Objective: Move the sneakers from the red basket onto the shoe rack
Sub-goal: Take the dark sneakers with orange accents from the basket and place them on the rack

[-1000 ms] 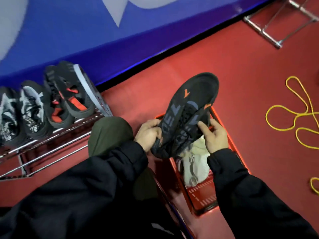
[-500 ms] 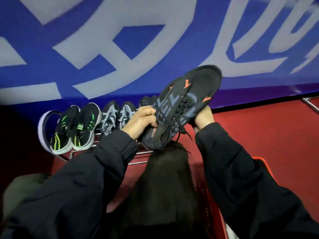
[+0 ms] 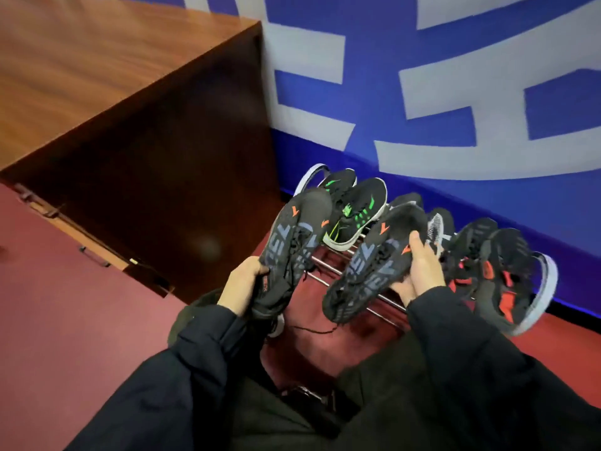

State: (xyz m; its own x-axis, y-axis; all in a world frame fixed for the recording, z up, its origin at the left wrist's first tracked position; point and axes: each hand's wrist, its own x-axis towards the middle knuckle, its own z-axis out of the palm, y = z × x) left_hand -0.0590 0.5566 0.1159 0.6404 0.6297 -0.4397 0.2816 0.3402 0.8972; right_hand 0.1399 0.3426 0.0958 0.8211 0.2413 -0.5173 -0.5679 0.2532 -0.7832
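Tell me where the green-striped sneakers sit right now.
In the head view, the green-striped sneakers sit at the shoe rack's left end, just beyond the sneaker in the left hand.

A polished brown wooden cabinet [image 3: 107, 79] has a glossy top with visible grain. The shiny chrome metal shoe rack [image 3: 328, 271] gleams along its smooth rails. 2 black knit-fabric sneakers with grey lettering [image 3: 289, 252] look matt and woven. The dark red floor [image 3: 65, 320] looks flat and dull. Black jacket sleeves [image 3: 195, 369] look like soft, matt cloth.
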